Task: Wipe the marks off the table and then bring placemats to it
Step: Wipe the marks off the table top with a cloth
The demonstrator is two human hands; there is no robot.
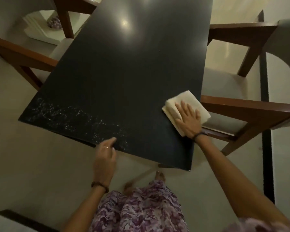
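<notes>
A dark rectangular table [124, 67] fills the middle of the head view. White chalky marks [77, 119] spread along its near left edge. A folded pale cloth [179, 101] lies flat at the table's near right edge. My right hand [188, 120] presses palm-down on the cloth with fingers spread. My left hand [105, 156] rests at the near edge of the table, fingers curled, thumb touching the top beside the marks. No placemats are in view.
Wooden chairs with pale seats stand around the table: one on the right [241, 106], one on the left [23, 59], another at the far left corner [70, 12]. My feet and patterned skirt [141, 208] are below the near edge. A dark floor strip [266, 148] runs at the right.
</notes>
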